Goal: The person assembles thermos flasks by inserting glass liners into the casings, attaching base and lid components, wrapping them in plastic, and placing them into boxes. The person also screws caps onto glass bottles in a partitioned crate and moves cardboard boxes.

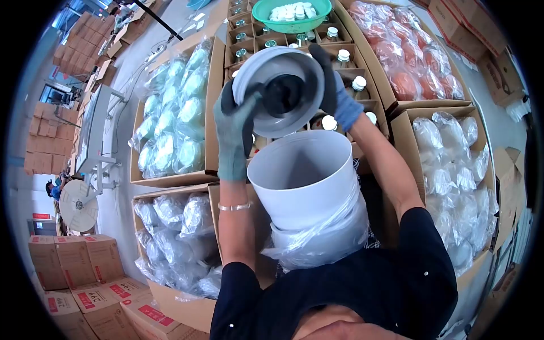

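Both my hands wear gloves and grip a grey round dish-shaped part [285, 118] with a black centre. My left hand [234, 123] is closed on its left rim, with the thumb reaching over the inside. On the right rim, my right hand [330, 82] is closed, its fingers partly hidden behind the part. Just below stands a white cylindrical bucket [309, 195], its top open towards me. A clear plastic bag [323, 235] is bunched around its lower half. The round part is held above the bucket's far rim; contact between them cannot be made out.
Beyond my hands, a divided carton [371, 107] holds white-capped bottles, with a green basin [292, 24] of white caps on top. Cartons of bagged teal pieces [175, 113], orange pieces [411, 56] and clear pieces [453, 170] flank me. Stacked boxes [88, 289] stand lower left.
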A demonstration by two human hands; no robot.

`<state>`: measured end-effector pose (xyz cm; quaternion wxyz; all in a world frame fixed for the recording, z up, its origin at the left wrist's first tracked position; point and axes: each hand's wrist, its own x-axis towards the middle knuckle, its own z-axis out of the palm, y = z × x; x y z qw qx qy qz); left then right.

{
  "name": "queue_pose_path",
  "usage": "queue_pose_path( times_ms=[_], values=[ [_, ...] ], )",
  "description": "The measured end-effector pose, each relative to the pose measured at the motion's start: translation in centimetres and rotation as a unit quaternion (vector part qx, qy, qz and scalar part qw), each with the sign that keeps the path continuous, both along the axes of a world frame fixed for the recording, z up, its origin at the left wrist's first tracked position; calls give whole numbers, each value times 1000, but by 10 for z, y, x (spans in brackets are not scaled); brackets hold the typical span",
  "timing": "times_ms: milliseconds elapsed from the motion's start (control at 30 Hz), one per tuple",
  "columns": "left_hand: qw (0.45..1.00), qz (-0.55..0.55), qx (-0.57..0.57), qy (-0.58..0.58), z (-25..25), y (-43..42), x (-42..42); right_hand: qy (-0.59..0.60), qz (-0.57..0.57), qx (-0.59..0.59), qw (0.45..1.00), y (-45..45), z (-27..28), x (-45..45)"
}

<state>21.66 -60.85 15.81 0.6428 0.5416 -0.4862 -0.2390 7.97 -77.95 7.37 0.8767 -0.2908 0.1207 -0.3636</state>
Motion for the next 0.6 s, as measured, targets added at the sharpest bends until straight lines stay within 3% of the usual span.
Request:
queue_pose_path(
  times_ms=[33, 67, 133, 167, 200, 233, 300, 333, 367, 400, 467, 533, 567, 600],
  values=[
    [999, 43, -5, 28, -19, -11, 8, 177, -116, -212, 954, -18, -21, 10],
    [995, 85, -12, 56, -37, -22, 16, 161, -355, -492, 779, 6, 1, 9],
    [985, 146, 42, 87, -85, -42, 36, 265, -380, -751, 470, 30, 24, -7],
    [980, 191, 59, -9, -94, -41, 28, 288, -333, -744, 503, 36, -5, -2],
    [979, 201, 36, -4, -107, -38, 23, 313, -282, -730, 537, 48, -35, 1],
    [977, 213, 16, 3, -123, -33, 18, 485, 7, -476, 734, 66, -5, -17],
    [970, 241, -34, 15, -150, -28, 16, 418, -62, -485, 765, 52, -83, -33],
    [963, 260, -67, 23, -160, -28, 16, 489, -26, -439, 753, 53, -75, -50],
    [960, 267, -55, 66, -158, -25, 16, 538, -60, -469, 698, 45, -92, -60],
    [954, 275, -44, 110, -156, -21, 15, 574, -137, -586, 555, 31, -130, -66],
    [954, 276, -38, 113, -154, -23, 15, 649, -62, -646, 397, 27, -170, -73],
    [957, 266, -34, 107, -152, -23, 10, 628, -16, -602, 492, 13, -186, -67],
    [960, 259, -33, 107, -150, -23, 7, 631, 9, -596, 497, 8, -185, -64],
    [962, 249, -32, 105, -150, -23, 5, 563, -75, -663, 487, 2, -192, -69]
  ],
)
